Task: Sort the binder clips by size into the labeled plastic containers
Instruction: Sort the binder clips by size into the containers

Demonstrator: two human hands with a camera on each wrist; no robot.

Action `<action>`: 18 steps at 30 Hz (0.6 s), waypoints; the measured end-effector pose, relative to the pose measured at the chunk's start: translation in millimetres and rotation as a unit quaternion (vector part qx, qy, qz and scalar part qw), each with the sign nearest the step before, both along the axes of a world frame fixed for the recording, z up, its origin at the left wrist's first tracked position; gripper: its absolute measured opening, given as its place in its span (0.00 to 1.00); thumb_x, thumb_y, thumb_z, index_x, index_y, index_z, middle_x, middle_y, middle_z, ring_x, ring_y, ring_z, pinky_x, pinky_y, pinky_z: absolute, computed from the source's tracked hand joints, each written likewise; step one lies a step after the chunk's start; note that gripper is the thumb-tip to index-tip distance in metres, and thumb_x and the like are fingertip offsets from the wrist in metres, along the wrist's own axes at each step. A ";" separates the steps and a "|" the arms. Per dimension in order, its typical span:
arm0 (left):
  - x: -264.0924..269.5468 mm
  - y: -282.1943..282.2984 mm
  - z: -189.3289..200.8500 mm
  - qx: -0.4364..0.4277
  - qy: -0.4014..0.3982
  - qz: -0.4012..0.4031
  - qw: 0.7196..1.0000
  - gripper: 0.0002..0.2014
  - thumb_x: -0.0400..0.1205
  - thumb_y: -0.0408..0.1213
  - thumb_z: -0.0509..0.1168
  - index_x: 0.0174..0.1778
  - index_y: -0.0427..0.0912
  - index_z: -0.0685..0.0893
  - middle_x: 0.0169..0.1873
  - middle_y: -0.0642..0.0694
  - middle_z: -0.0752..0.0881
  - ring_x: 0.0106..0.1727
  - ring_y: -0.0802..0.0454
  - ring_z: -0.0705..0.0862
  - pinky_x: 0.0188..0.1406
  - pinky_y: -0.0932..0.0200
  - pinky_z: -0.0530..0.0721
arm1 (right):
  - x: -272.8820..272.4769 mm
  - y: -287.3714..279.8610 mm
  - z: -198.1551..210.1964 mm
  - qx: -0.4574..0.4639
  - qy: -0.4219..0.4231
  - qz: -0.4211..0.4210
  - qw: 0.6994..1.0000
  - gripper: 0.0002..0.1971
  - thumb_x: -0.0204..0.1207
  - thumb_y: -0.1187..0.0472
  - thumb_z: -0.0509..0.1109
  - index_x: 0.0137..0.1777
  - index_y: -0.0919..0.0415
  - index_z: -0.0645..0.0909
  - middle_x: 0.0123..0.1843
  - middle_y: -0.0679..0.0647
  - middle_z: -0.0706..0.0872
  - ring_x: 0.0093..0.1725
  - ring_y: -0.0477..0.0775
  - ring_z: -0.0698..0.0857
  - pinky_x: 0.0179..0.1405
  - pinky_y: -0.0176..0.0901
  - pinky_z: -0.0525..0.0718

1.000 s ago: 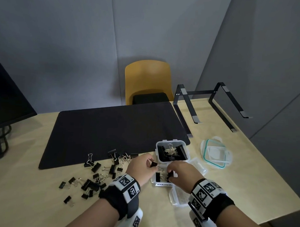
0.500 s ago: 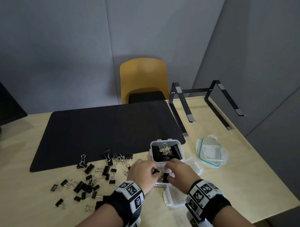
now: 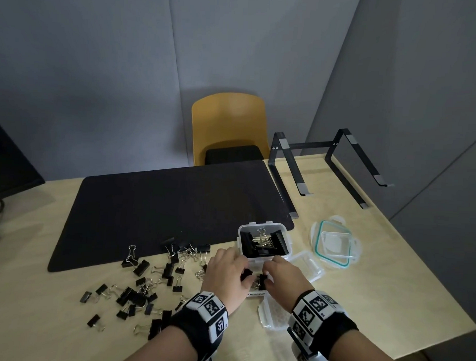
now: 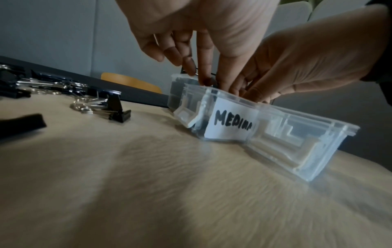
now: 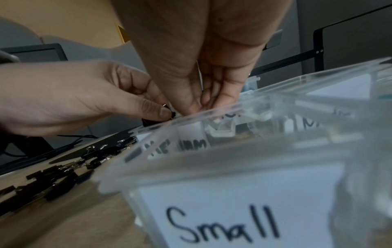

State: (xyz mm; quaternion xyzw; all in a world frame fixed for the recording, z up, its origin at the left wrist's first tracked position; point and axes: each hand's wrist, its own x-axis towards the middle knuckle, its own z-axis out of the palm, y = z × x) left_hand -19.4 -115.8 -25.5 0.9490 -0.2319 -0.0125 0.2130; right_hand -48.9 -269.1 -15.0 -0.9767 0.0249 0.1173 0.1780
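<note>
Both hands are meeting over the medium container (image 4: 265,127) on the worktop (image 3: 390,280). The left hand (image 3: 228,277) is pinching a black binder clip (image 3: 246,274) in its fingers (image 5: 157,112); the right hand (image 3: 284,279) is reaching in with fingers (image 5: 191,100) bunched, their grasp unclear. Loose clips (image 3: 135,293) are lying left of the fingers, the clip-filled container (image 3: 264,242) just beyond them, the small container (image 5: 233,209) nearer the right wrist.

Both hands are crowded together over the medium container (image 3: 256,292). Just beyond the grip, passage is blocked by the taller clip-filled container (image 3: 264,242). The near-right side is closed off by the small container (image 3: 274,315). Left of the grip, loose binder clips (image 3: 147,285) litter the table (image 3: 389,293). Bare table is left far right, past the lid (image 3: 334,244).
</note>
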 end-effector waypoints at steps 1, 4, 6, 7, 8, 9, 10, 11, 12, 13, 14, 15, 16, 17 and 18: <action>0.6 1.0 0.7 -0.008 0.018 0.000 1.000 0.16 0.80 0.54 0.62 0.59 0.52 0.82 0.56 0.54 0.78 0.61 0.54 0.74 0.61 0.60 0.74 | -0.1 0.3 0.1 0.000 0.001 -0.005 1.000 0.11 0.78 0.62 0.61 0.57 0.60 0.80 0.56 0.56 0.80 0.54 0.58 0.83 0.52 0.45 0.80; 2.6 6.6 3.1 -0.030 0.101 -0.019 0.994 0.16 0.81 0.52 0.63 0.64 0.55 0.80 0.53 0.54 0.76 0.51 0.57 0.77 0.50 0.65 0.77 | -0.5 1.4 1.0 -0.003 0.005 -0.015 1.000 0.12 0.79 0.61 0.61 0.58 0.59 0.81 0.56 0.56 0.81 0.55 0.59 0.83 0.53 0.45 0.79; 3.5 10.8 4.8 -0.017 0.141 -0.034 0.989 0.16 0.81 0.50 0.64 0.64 0.55 0.81 0.51 0.54 0.75 0.44 0.58 0.75 0.48 0.64 0.78 | -0.5 1.4 2.1 -0.007 0.005 -0.013 1.000 0.11 0.79 0.61 0.61 0.57 0.60 0.81 0.56 0.56 0.81 0.55 0.59 0.83 0.52 0.44 0.79; 3.8 12.5 4.9 -0.005 0.156 -0.035 0.987 0.15 0.81 0.49 0.64 0.64 0.55 0.81 0.51 0.54 0.74 0.43 0.58 0.75 0.48 0.63 0.79 | -0.5 1.6 2.3 -0.009 0.006 -0.011 1.000 0.11 0.79 0.61 0.61 0.57 0.60 0.81 0.56 0.56 0.81 0.55 0.58 0.83 0.51 0.44 0.79; 4.3 13.6 5.3 0.005 0.170 -0.033 0.985 0.15 0.81 0.47 0.63 0.64 0.54 0.80 0.52 0.54 0.74 0.43 0.58 0.76 0.49 0.63 0.79 | -0.3 2.0 2.7 -0.011 0.008 -0.010 1.000 0.11 0.79 0.61 0.61 0.56 0.60 0.81 0.56 0.57 0.81 0.55 0.58 0.83 0.51 0.43 0.78; 5.1 13.6 6.3 0.010 0.182 -0.028 0.983 0.16 0.81 0.45 0.63 0.65 0.54 0.79 0.53 0.53 0.74 0.43 0.57 0.77 0.48 0.63 0.79 | 0.0 2.6 3.0 -0.012 0.010 -0.010 1.000 0.11 0.78 0.62 0.61 0.56 0.60 0.81 0.55 0.57 0.82 0.55 0.58 0.83 0.50 0.43 0.77; 6.2 12.8 7.6 0.015 0.188 -0.024 0.982 0.16 0.80 0.43 0.62 0.65 0.53 0.78 0.54 0.52 0.74 0.43 0.55 0.78 0.46 0.63 0.79 | 0.8 3.5 3.5 -0.014 0.011 -0.010 1.000 0.11 0.78 0.62 0.60 0.55 0.60 0.81 0.55 0.57 0.83 0.54 0.58 0.83 0.49 0.42 0.77; 7.0 11.6 8.8 0.020 0.193 -0.020 0.981 0.17 0.80 0.41 0.62 0.65 0.52 0.77 0.54 0.51 0.74 0.43 0.54 0.79 0.44 0.63 0.78 | 1.5 4.7 3.6 -0.017 0.013 -0.009 1.000 0.10 0.78 0.62 0.60 0.54 0.61 0.81 0.54 0.57 0.83 0.54 0.59 0.83 0.48 0.42 0.77; 7.6 10.1 9.9 0.026 0.198 -0.016 0.980 0.18 0.80 0.40 0.61 0.66 0.52 0.77 0.55 0.50 0.74 0.44 0.53 0.79 0.44 0.63 0.78 | 2.2 5.9 4.1 -0.020 0.016 -0.010 1.000 0.10 0.78 0.63 0.60 0.54 0.61 0.81 0.54 0.58 0.84 0.54 0.59 0.83 0.48 0.43 0.77; 7.8 8.7 10.8 0.031 0.204 -0.014 0.978 0.18 0.80 0.41 0.61 0.68 0.53 0.77 0.57 0.49 0.75 0.47 0.51 0.80 0.46 0.62 0.79 | 3.1 6.9 4.9 -0.023 0.021 -0.010 0.999 0.11 0.78 0.63 0.60 0.54 0.61 0.81 0.54 0.58 0.84 0.54 0.59 0.83 0.49 0.43 0.78; 7.9 7.5 11.5 0.038 0.208 -0.013 0.977 0.19 0.81 0.43 0.61 0.69 0.54 0.76 0.58 0.48 0.75 0.51 0.50 0.82 0.50 0.60 0.80 | 4.5 7.5 6.2 -0.028 0.027 -0.008 0.999 0.11 0.78 0.62 0.60 0.54 0.61 0.82 0.53 0.59 0.84 0.54 0.59 0.83 0.50 0.44 0.79; 7.5 6.8 11.8 0.044 0.209 -0.013 0.977 0.19 0.82 0.45 0.60 0.70 0.55 0.76 0.59 0.48 0.76 0.54 0.49 0.82 0.53 0.58 0.80 | 5.7 7.8 7.1 -0.033 0.034 -0.004 0.999 0.11 0.78 0.62 0.60 0.54 0.62 0.82 0.53 0.59 0.84 0.54 0.60 0.83 0.51 0.45 0.79; 7.7 6.3 11.9 0.048 0.206 -0.013 0.977 0.18 0.83 0.46 0.60 0.70 0.56 0.77 0.59 0.47 0.78 0.56 0.48 0.82 0.55 0.57 0.80 | 7.0 7.8 8.2 -0.036 0.040 -0.001 0.999 0.11 0.78 0.63 0.60 0.54 0.63 0.82 0.54 0.60 0.84 0.54 0.60 0.83 0.51 0.45 0.80; 8.3 6.1 11.9 0.050 0.203 -0.012 0.978 0.17 0.83 0.45 0.59 0.69 0.55 0.78 0.58 0.46 0.79 0.57 0.47 0.82 0.56 0.56 0.80 | 8.2 7.8 9.1 -0.035 0.046 0.001 0.998 0.11 0.78 0.63 0.60 0.55 0.63 0.82 0.54 0.60 0.84 0.54 0.60 0.84 0.52 0.45 0.80; 8.9 6.1 12.3 0.050 0.201 -0.011 0.978 0.16 0.84 0.44 0.59 0.68 0.55 0.79 0.58 0.46 0.80 0.57 0.47 0.82 0.57 0.56 0.80 | 8.6 7.9 10.1 -0.034 0.050 0.002 0.998 0.11 0.78 0.63 0.60 0.55 0.63 0.81 0.55 0.60 0.84 0.55 0.60 0.84 0.52 0.45 0.80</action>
